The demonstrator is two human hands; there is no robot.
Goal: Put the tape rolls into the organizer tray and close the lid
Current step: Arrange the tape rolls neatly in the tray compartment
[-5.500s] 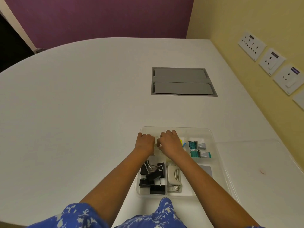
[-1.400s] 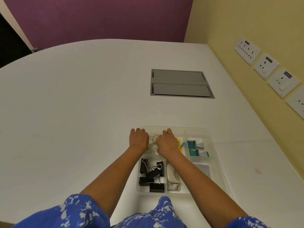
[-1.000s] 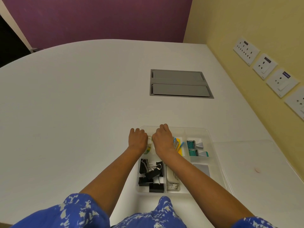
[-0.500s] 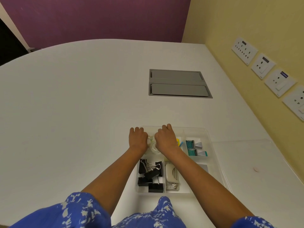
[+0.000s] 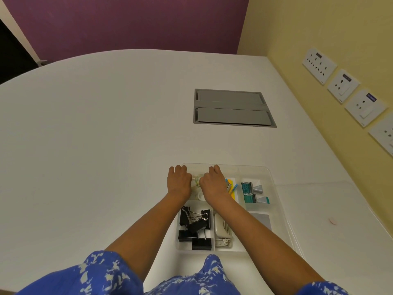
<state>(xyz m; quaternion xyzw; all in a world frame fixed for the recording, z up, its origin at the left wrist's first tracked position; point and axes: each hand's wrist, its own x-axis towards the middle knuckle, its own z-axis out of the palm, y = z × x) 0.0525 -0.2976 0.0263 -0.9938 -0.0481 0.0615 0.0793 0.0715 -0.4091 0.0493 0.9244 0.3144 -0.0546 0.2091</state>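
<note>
A clear organizer tray sits on the white table in front of me. Both hands reach into its far-left compartment. My left hand and my right hand are curled knuckles-up on either side of a small clear tape roll, which they pinch between them; the fingertips are hidden. A second clear tape roll lies in the same compartment just below. The clear lid lies flat on the table to the right of the tray.
Other compartments hold black binder clips, a white stapler-like tool, coloured sticky flags, teal clips and a grey card. A grey hatch is set in the table beyond. Wall sockets line the right wall.
Both hands have stayed in the far-left compartment. The right hand shifted left a second ago and has come back a little; tape rolls now show between the hands.
</note>
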